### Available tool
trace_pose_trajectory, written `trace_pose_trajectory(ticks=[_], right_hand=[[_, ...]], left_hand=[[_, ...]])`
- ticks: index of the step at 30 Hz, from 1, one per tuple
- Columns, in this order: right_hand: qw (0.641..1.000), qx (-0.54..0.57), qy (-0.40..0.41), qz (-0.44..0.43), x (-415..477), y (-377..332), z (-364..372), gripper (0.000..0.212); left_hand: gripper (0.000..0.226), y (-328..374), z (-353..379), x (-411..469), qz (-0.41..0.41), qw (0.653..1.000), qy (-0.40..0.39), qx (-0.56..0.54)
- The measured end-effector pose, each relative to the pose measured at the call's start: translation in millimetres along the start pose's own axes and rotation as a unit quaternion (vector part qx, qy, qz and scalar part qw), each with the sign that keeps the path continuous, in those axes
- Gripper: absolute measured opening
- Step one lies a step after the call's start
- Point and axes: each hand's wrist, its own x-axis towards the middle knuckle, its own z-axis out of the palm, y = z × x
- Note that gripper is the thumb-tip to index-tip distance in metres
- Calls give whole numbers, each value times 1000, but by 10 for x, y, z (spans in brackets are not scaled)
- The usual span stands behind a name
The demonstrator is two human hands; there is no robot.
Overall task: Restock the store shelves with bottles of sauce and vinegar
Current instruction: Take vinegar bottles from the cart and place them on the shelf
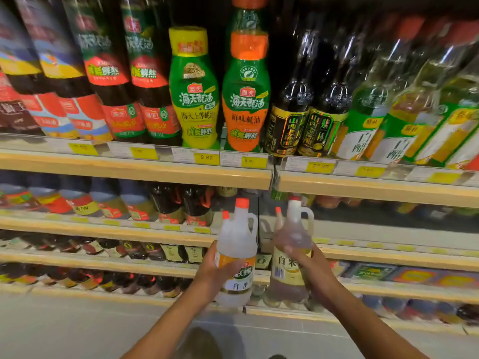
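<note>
Where wooden shelves [134,174] rise | each hand grips vinegar

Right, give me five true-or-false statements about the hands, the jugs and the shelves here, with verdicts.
1. The left hand holds a clear handled plastic jug with an orange cap. True.
2. The right hand hangs empty. False: it grips a pale amber handled plastic jug.
3. Both jugs are capped. True.
4. The yellow-capped green squeeze bottle lies on the floor. False: it stands on the upper wooden shelf.
5. The yellow price tags hang from the bottle necks. False: they sit along the shelf edge.
</note>
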Motion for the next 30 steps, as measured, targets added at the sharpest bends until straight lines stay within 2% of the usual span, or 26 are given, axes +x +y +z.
trace_pose_trajectory(ticks=[2,4,7,10,13,16,20,22,30], right_hand=[[999,-12,-37,17,104,-8,76,62],[998,-25,-52,25,253,-37,144,63],[996,-62,-66,25,500,-159,271,71],[994,-100,-49,5,761,-329,359,66],[989,-138,-34,30,1030,-481,392,54],[986,-155,-10,58,1214,-515,401,59],[987,-156,8,34,1386,-436,420,83],[987,-156,11,19,1433,-387,435,85],[970,-240,18,23,1487,-98,318,39]], left_hand=[[96,-40,-59,-74,5,999,29,-17],[102,-93,-117,-133,12,998,52,-18],[88,-163,-186,-184,18,997,75,-32],[83,-199,-247,-225,17,996,83,-36],[85,-238,-312,-235,21,995,94,-36],[81,-276,-348,-233,23,994,105,-31],[78,-300,-368,-217,17,991,125,-43],[77,-308,-362,-203,17,990,129,-49],[83,-308,-375,-113,20,987,148,-61]])
